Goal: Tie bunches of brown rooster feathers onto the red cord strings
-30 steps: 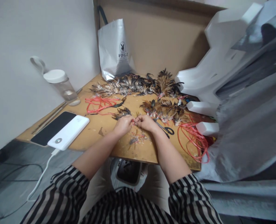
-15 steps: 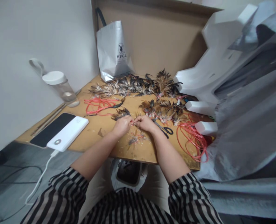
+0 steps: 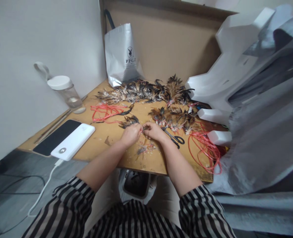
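Note:
My left hand (image 3: 131, 135) is closed around the base of a small bunch of feathers (image 3: 128, 121), whose dark and brown tips fan out past the knuckles. Close against it, my right hand (image 3: 154, 131) pinches with thumb and forefinger. What lies between those fingertips is too small to make out. Black-handled scissors (image 3: 177, 138) rest on the table just right of my right hand. Behind them lies a row of brown feather bunches (image 3: 174, 119) with reddish tied bases. Feather scraps and red bits (image 3: 145, 148) are scattered in front of my hands.
Red plastic strings lie in a left pile (image 3: 105, 111) and a right pile (image 3: 203, 148). Along the back runs a longer heap of feathers (image 3: 138, 91) before a silver bag (image 3: 121, 56). A phone (image 3: 57, 137), white power bank (image 3: 73, 142) and bottle (image 3: 68, 92) occupy the left. White foam (image 3: 208, 82) borders the right.
Both hands stay together in front of me, with only a slight shift of the fingers. The whole view has moved a little; the things on the table lie as before.

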`<action>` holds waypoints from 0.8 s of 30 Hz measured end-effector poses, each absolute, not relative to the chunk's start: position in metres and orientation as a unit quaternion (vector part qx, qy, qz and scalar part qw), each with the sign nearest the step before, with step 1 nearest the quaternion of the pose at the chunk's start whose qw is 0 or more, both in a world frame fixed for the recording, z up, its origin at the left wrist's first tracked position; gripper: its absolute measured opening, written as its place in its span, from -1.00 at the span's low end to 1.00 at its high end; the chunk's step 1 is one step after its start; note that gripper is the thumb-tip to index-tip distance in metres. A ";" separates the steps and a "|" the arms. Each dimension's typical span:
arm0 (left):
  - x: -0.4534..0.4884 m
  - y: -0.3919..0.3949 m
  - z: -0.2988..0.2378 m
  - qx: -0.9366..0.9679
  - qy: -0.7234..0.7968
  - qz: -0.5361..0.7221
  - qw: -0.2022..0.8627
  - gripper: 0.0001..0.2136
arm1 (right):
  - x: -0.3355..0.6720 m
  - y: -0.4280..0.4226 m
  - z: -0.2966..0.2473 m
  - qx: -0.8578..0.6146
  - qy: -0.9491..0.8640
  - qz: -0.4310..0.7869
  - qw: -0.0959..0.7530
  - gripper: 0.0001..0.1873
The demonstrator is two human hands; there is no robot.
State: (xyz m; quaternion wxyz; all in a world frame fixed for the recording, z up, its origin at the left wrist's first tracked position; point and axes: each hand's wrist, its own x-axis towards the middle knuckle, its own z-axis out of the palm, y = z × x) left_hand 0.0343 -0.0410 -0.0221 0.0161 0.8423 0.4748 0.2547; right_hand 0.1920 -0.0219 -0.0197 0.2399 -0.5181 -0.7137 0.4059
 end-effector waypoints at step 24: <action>0.036 -0.043 -0.026 0.835 0.484 0.261 0.013 -0.91 | 0.193 -0.026 -0.008 -0.493 -0.795 0.213 0.281 -0.85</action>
